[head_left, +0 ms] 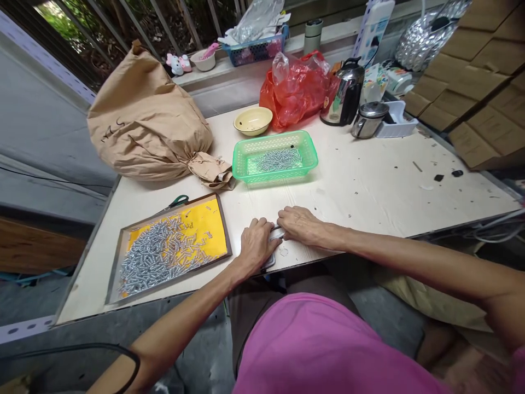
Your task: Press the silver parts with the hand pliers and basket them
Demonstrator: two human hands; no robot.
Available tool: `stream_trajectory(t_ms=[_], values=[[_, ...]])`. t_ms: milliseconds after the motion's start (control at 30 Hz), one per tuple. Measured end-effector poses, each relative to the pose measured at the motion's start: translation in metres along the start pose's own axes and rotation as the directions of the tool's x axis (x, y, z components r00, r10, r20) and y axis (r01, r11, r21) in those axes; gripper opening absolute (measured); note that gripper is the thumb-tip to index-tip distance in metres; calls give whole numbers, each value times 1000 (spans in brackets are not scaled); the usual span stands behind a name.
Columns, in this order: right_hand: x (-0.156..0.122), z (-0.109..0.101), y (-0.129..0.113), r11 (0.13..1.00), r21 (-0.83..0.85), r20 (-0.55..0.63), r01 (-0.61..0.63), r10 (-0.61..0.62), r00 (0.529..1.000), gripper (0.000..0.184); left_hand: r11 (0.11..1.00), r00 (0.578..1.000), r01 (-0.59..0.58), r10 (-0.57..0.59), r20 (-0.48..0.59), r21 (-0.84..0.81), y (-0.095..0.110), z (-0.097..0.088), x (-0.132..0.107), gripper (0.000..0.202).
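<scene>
My left hand [256, 243] and my right hand [299, 224] rest together at the near edge of the pale table [369, 186]. Both have their fingers curled over a small grey metal object [275, 234] lying between them; what it is I cannot make out. To the left lies a yellow-lined flat tray [205, 216] heaped with several small silver screws [158, 254]. Beyond my hands stands a green plastic basket [241, 158] with more screws [276, 160] in it.
A big brown paper sack [143, 123] lies at the back left, with green-handled scissors [177, 202] by the tray. A yellow bowl [252, 120], red plastic bag [297, 90], steel kettle [346, 93] and lidded steel cup [369, 119] stand behind. Cardboard boxes [479, 76] line the right.
</scene>
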State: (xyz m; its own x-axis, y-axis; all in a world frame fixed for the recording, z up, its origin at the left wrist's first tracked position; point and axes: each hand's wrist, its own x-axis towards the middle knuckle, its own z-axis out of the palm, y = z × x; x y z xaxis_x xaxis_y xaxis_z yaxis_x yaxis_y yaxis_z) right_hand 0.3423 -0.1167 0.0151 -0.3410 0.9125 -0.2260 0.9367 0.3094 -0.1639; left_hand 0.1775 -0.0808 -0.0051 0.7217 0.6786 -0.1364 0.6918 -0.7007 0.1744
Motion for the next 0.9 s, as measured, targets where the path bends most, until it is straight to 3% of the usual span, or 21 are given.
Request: stream_trajectory(t_ms=[133,300,467,533,633,800,900], values=[[6,4,6,998,36,37,50,-51,998,14,999,999,31,-31,-15,10,1,2,1,20],[4,9,8,998,32,-61,48,-46,997,14,999,999,6,-5,-48,36,-2,1,2,21],[4,0,20,995,87,-128,57,-46,991,43,999,972,-34,37,-231,16,-3,14,-7,40],[7,0,26,991,122,-139,56,-39,990,39,993,950,-114,103,-296,-20,5,25,-18,37],[19,6,33,997,80,-199,25,-8,980,23,973,939,-214,178,-295,-91,21,40,-34,35],[45,3,34,997,-21,-258,-79,71,963,20,962,950,-179,115,-290,-205,39,50,-40,37],[46,-5,13,998,-25,-256,54,-59,965,17,942,932,-219,125,-341,-253,43,47,-49,38]])
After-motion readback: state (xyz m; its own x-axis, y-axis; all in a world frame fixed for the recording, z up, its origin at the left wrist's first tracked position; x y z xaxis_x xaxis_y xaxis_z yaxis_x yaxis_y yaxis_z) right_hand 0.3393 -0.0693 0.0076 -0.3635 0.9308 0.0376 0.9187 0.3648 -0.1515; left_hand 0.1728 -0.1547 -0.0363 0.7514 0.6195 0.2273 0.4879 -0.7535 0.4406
